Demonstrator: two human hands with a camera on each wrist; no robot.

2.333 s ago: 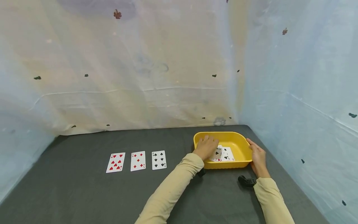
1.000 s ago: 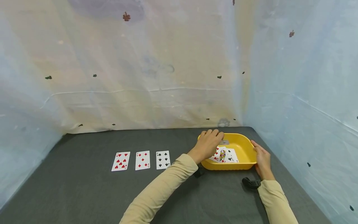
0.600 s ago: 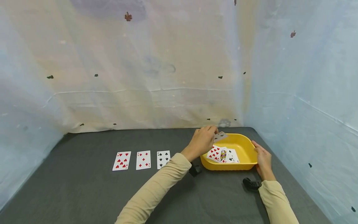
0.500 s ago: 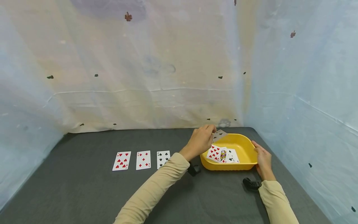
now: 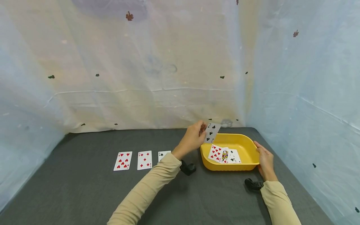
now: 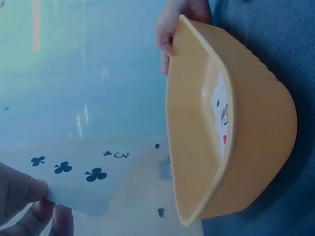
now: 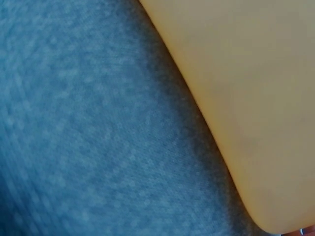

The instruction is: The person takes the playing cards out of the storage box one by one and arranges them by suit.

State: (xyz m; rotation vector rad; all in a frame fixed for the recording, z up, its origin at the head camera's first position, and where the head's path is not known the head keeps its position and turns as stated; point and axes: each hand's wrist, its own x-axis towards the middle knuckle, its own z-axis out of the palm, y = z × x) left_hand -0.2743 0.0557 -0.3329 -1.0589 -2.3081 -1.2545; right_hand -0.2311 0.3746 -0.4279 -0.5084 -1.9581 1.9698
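Note:
My left hand (image 5: 191,140) pinches a three of clubs playing card (image 5: 212,132) between thumb and fingers, above the left end of a yellow plastic bin (image 5: 244,150). In the left wrist view the card (image 6: 83,172) is tilted, its face showing. My right hand (image 5: 266,162) grips the bin's right end, some fingers over the rim. Inside the bin lie overlapping cards: a hearts card (image 5: 215,153), a face card (image 5: 224,155) and a black-suited card (image 5: 233,157). The right wrist view has only the bin's wall (image 7: 261,108) and cloth, with a bit of finger at the corner.
Left of the bin, a seven of hearts (image 5: 122,161), a five of diamonds (image 5: 144,160) and a six of spades (image 5: 163,154) lie face up in a row on the dark cloth table (image 5: 84,184). My left sleeve covers part of the spade card. Hanging sheets (image 5: 174,62) enclose the back and sides.
My left hand has lifted the three of clubs out of the bin and moved left, turning the card more upright. The hearts and face cards are uncovered. My right hand keeps its hold.

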